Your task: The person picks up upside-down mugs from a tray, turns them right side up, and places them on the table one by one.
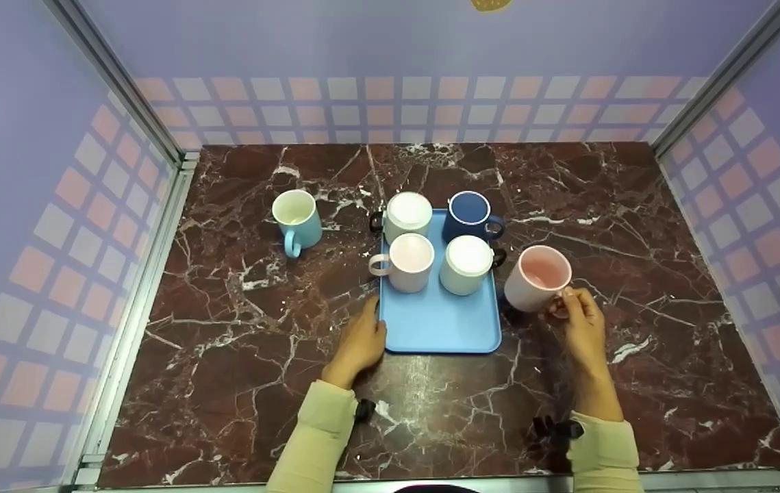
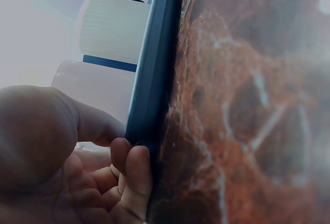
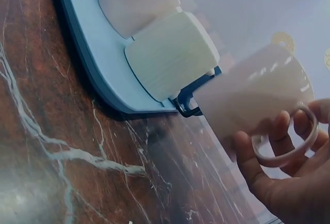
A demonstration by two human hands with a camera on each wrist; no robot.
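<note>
My right hand (image 1: 583,329) holds a pink mug (image 1: 523,291) by its handle, just right of the tray; its open mouth faces up in the head view. In the right wrist view the fingers pass through the mug's handle (image 3: 289,159). My left hand (image 1: 361,339) pinches the left edge of the blue tray (image 1: 441,329) between thumb and fingers. On the tray stand a pink mug (image 1: 410,267), two white mugs with black handles, one at the back left (image 1: 408,216) and one at the front right (image 1: 465,270), and a navy mug (image 1: 461,229). The white mugs are bottom up.
A light blue mug (image 1: 300,229) stands upright left of the tray, its handle toward me. Everything rests on a dark red marbled tabletop (image 1: 246,383). Walls with a checked pattern (image 1: 417,109) enclose the table at the back and both sides.
</note>
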